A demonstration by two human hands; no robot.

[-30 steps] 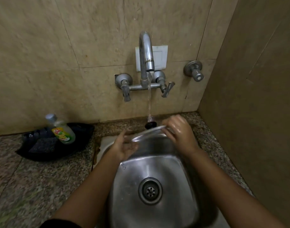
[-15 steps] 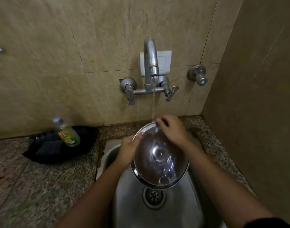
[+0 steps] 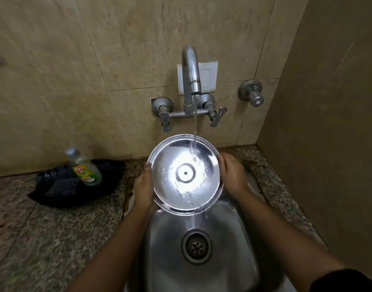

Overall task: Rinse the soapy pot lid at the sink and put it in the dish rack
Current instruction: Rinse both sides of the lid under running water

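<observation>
The round steel pot lid (image 3: pixel 170 186) is held over the steel sink (image 3: pixel 229 256), its hollow underside turned up toward me. Water from the wall tap (image 3: pixel 190 76) falls onto its upper part and runs off the lower edge into the basin. My left hand (image 3: pixel 144 189) grips the lid's left rim. My right hand (image 3: pixel 232 174) grips the right rim. No dish rack is in view.
A dish soap bottle (image 3: pixel 85 168) leans on a black tray (image 3: pixel 75 186) with scrubbers on the granite counter (image 3: pixel 43 239) left of the sink. A separate valve (image 3: pixel 252 93) sticks out of the wall at right. A side wall closes the right.
The lid went from nearly flat under the stream to tilted, then was turned over so its underside faces me. Both hands shifted to opposite sides of the rim.
</observation>
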